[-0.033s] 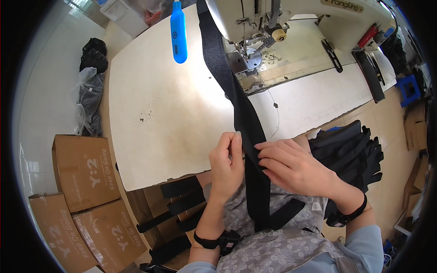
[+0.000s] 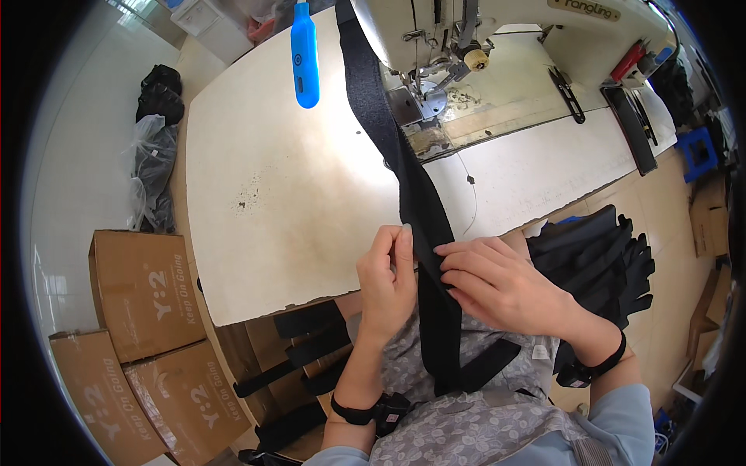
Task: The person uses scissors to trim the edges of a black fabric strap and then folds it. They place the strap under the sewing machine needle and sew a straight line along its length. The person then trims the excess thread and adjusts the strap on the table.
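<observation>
Black strap [image 2: 440,334], left hand [image 2: 388,283], right hand [image 2: 501,283] unmoved since earlier; both hands' fingers pinching strap edges.

White tbl [image 2: 287,248] w/ sewing mach. [image 2: 614,43], part of blk strap [image 2: 368,93], dk specks [image 2: 242,205].

The strap [image 2: 440,334] is black. The apron [image 2: 458,433] is grey with pale leaves, the sleeves [image 2: 628,423] plain light blue. The tabletop [image 2: 303,194] is white, dark-speckled.
</observation>
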Action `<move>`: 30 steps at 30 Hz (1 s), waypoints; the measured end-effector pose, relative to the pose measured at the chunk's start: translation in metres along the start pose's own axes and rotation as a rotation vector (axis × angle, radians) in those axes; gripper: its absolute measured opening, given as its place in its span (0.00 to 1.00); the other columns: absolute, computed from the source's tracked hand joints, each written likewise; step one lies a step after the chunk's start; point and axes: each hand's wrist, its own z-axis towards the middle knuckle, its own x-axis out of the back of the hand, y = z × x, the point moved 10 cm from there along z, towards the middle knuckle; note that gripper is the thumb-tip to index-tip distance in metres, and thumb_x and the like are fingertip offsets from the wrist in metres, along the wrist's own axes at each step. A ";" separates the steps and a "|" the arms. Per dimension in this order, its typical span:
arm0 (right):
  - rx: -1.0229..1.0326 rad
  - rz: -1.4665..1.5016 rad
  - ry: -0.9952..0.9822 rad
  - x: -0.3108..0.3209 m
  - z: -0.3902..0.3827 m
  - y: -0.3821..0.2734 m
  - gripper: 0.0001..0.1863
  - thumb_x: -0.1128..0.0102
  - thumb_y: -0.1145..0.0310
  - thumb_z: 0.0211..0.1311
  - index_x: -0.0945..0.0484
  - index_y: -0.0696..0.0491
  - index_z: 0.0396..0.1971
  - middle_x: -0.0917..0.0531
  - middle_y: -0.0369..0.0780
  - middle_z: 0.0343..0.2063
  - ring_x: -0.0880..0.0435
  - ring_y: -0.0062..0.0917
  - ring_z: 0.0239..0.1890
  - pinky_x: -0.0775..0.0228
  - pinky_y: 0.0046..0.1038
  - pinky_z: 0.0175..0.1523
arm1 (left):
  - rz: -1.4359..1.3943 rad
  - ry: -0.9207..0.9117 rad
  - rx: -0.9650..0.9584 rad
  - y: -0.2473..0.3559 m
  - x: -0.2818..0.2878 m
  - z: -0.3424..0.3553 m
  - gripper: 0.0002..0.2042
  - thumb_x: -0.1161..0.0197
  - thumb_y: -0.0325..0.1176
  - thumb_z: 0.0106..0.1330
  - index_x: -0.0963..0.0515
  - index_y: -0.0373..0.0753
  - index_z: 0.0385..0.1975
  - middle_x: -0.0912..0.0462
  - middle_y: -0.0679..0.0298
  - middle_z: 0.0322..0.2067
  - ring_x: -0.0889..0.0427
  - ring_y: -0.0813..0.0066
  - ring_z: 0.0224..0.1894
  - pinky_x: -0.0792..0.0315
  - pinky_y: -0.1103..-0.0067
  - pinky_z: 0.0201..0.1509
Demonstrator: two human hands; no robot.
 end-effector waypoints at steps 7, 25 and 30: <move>0.022 -0.069 0.033 -0.004 -0.001 -0.001 0.13 0.35 0.74 0.45 0.25 0.60 0.32 0.25 0.40 0.38 0.24 0.32 0.52 0.35 0.38 0.57 | 0.018 0.021 -0.013 -0.001 0.001 0.000 0.10 0.48 0.31 0.72 0.29 0.33 0.29 0.33 0.66 0.16 0.37 0.83 0.19 0.41 0.81 0.22; -0.176 0.278 0.070 -0.001 -0.002 0.023 0.13 0.36 0.78 0.43 0.26 0.59 0.32 0.25 0.44 0.38 0.23 0.38 0.45 0.29 0.35 0.51 | -0.019 0.028 0.004 -0.006 -0.001 -0.001 0.11 0.46 0.32 0.73 0.30 0.34 0.27 0.34 0.74 0.19 0.39 0.90 0.22 0.43 0.87 0.24; -0.091 0.029 0.051 -0.002 0.001 0.007 0.13 0.36 0.76 0.45 0.26 0.61 0.32 0.25 0.44 0.37 0.23 0.37 0.46 0.30 0.33 0.51 | -0.007 0.034 -0.005 -0.006 -0.001 -0.001 0.12 0.47 0.32 0.73 0.30 0.34 0.26 0.34 0.74 0.18 0.39 0.90 0.22 0.44 0.86 0.24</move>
